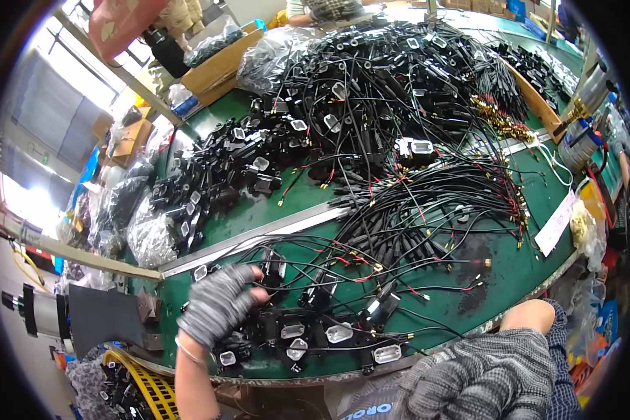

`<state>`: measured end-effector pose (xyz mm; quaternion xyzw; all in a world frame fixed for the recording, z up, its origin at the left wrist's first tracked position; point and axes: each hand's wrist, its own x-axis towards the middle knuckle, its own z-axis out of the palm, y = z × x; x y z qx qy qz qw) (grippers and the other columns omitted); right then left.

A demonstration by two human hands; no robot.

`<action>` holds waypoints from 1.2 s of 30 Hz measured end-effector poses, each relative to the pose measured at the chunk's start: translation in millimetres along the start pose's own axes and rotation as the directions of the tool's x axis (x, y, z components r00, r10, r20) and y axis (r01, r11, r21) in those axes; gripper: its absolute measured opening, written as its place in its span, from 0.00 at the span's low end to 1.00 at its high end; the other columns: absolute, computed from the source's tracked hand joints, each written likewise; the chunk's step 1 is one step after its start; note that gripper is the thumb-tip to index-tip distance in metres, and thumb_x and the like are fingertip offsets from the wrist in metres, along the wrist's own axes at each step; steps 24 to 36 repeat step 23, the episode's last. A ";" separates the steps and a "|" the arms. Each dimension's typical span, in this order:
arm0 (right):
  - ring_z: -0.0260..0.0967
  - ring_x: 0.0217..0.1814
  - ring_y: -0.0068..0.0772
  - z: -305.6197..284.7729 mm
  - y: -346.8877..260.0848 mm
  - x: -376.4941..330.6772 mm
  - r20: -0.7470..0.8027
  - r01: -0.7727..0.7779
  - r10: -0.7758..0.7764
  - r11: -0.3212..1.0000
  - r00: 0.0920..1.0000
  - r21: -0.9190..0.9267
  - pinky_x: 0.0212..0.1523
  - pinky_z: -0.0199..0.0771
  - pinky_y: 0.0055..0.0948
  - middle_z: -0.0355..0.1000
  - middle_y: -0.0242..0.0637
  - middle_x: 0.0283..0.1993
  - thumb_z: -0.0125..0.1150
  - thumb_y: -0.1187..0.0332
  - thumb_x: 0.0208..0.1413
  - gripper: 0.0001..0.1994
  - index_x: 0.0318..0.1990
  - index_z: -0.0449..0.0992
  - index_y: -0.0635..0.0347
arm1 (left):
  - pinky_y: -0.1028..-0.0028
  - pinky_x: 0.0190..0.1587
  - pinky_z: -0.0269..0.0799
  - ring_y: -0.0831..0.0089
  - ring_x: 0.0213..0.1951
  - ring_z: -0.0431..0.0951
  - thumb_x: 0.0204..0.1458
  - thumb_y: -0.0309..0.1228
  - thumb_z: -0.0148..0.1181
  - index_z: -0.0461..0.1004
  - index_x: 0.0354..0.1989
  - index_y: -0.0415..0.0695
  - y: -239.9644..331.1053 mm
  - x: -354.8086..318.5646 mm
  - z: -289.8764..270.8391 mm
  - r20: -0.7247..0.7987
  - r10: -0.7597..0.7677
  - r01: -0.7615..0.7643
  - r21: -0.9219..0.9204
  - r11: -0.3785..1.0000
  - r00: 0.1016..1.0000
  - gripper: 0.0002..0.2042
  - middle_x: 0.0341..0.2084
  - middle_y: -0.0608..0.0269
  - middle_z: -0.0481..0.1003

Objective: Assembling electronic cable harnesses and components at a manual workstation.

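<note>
My left hand (220,302), in a grey striped glove with bare fingertips, is over the near left part of the green table. Its thumb and a fingertip are apart, beside a black housing (274,266) with a cable; nothing shows between them. Low at the right, close to my body, my right hand (479,374) in the same kind of glove is closed, its fingers curled. Whatever may be inside it is hidden. Between the hands lie several black housings with pale-rimmed openings, one of them (387,353) near the table edge. Black cables (315,283) run across to the right.
A large heap of black cabled parts (371,84) covers the far table. A metal strip (259,241) crosses the tabletop (294,185), with bundled cables (427,203) over it. Left are plastic bags (154,231) and a yellow basket (143,381). A person's gloved hand (336,8) shows at the far side.
</note>
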<state>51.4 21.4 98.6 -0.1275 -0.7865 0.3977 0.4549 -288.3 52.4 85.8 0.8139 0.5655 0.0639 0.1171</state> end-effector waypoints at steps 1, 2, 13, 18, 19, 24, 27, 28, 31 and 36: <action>0.68 0.35 0.38 -5.0 1.0 -4.9 -0.009 -0.011 0.011 1.000 1.000 -0.012 0.38 0.67 0.35 0.70 0.34 0.31 0.57 0.67 0.44 0.07 0.29 0.73 0.60 | 0.68 0.34 0.69 0.60 0.30 0.73 0.46 0.39 0.56 0.71 0.37 0.53 -11.4 14.0 -2.4 -0.066 -0.025 0.023 -0.029 0.999 0.997 0.11 0.27 0.61 0.72; 0.67 0.35 0.38 -3.8 11.8 -2.3 0.000 -0.015 0.015 1.000 1.000 0.004 0.38 0.67 0.35 0.70 0.34 0.31 0.57 0.67 0.44 0.07 0.29 0.73 0.60 | 0.67 0.37 0.68 0.60 0.34 0.73 0.45 0.36 0.57 0.70 0.40 0.52 -26.4 32.6 -5.1 -0.052 -0.136 0.142 0.118 0.983 0.989 0.13 0.32 0.60 0.72; 0.66 0.36 0.39 -49.4 -31.3 -69.6 -0.174 -0.281 0.240 0.918 0.955 -0.280 0.36 0.66 0.35 0.69 0.37 0.34 0.58 0.67 0.43 0.08 0.31 0.73 0.59 | 0.62 0.43 0.69 0.58 0.45 0.69 0.37 0.25 0.57 0.67 0.46 0.52 -115.6 196.4 59.9 -0.192 -0.043 0.138 0.513 0.847 0.980 0.22 0.45 0.57 0.65; 0.66 0.37 0.40 -35.6 -38.4 -77.1 -0.214 -0.353 0.296 0.877 0.931 -0.324 0.35 0.66 0.35 0.69 0.37 0.36 0.59 0.68 0.43 0.08 0.31 0.73 0.59 | 0.62 0.42 0.69 0.58 0.43 0.70 0.38 0.25 0.56 0.67 0.46 0.51 -112.7 181.8 52.9 -0.142 -0.203 0.245 0.414 0.877 0.969 0.21 0.44 0.54 0.66; 0.66 0.37 0.40 -61.6 -3.4 -9.8 -0.214 -0.363 0.305 0.871 0.928 -0.330 0.35 0.66 0.35 0.69 0.38 0.36 0.59 0.68 0.43 0.08 0.32 0.73 0.59 | 0.62 0.42 0.69 0.58 0.43 0.70 0.39 0.25 0.56 0.67 0.46 0.51 -112.6 175.2 49.5 -0.126 -0.271 0.299 0.375 0.877 0.954 0.20 0.43 0.53 0.66; 0.65 0.39 0.47 -82.1 68.0 -45.1 -0.188 -0.417 0.444 0.503 0.876 -0.757 0.39 0.67 0.39 0.69 0.41 0.38 0.61 0.61 0.44 0.14 0.39 0.71 0.55 | 0.65 0.45 0.67 0.63 0.45 0.71 0.41 0.29 0.59 0.67 0.45 0.51 -134.1 138.9 31.1 -0.291 -0.213 0.219 -0.014 0.976 0.933 0.19 0.43 0.52 0.66; 0.65 0.39 0.47 -82.1 68.0 -45.1 -0.188 -0.417 0.444 0.503 0.876 -0.757 0.39 0.67 0.39 0.69 0.41 0.38 0.61 0.61 0.44 0.14 0.39 0.71 0.55 | 0.65 0.45 0.67 0.63 0.45 0.71 0.41 0.29 0.59 0.67 0.45 0.51 -134.1 138.9 31.1 -0.291 -0.213 0.219 -0.014 0.976 0.933 0.19 0.43 0.52 0.66; 0.65 0.39 0.47 -82.1 68.0 -45.1 -0.188 -0.417 0.444 0.503 0.876 -0.757 0.39 0.67 0.39 0.69 0.41 0.38 0.61 0.61 0.44 0.14 0.39 0.71 0.55 | 0.65 0.45 0.67 0.63 0.45 0.71 0.41 0.29 0.59 0.67 0.45 0.51 -134.1 138.9 31.1 -0.291 -0.213 0.219 -0.014 0.976 0.933 0.19 0.43 0.52 0.66; 0.65 0.39 0.47 -82.1 68.0 -45.1 -0.188 -0.417 0.444 0.503 0.876 -0.757 0.39 0.67 0.39 0.69 0.41 0.38 0.61 0.61 0.44 0.14 0.39 0.71 0.55 | 0.65 0.45 0.67 0.63 0.45 0.71 0.41 0.29 0.59 0.67 0.45 0.51 -134.1 138.9 31.1 -0.291 -0.213 0.219 -0.014 0.976 0.933 0.19 0.43 0.52 0.66; 0.65 0.39 0.47 -82.1 68.0 -45.1 -0.188 -0.417 0.444 0.503 0.876 -0.757 0.39 0.67 0.39 0.69 0.41 0.38 0.61 0.61 0.44 0.14 0.39 0.71 0.55 | 0.65 0.45 0.67 0.63 0.45 0.71 0.41 0.29 0.59 0.67 0.45 0.51 -134.1 138.9 31.1 -0.291 -0.213 0.219 -0.014 0.976 0.933 0.19 0.43 0.52 0.66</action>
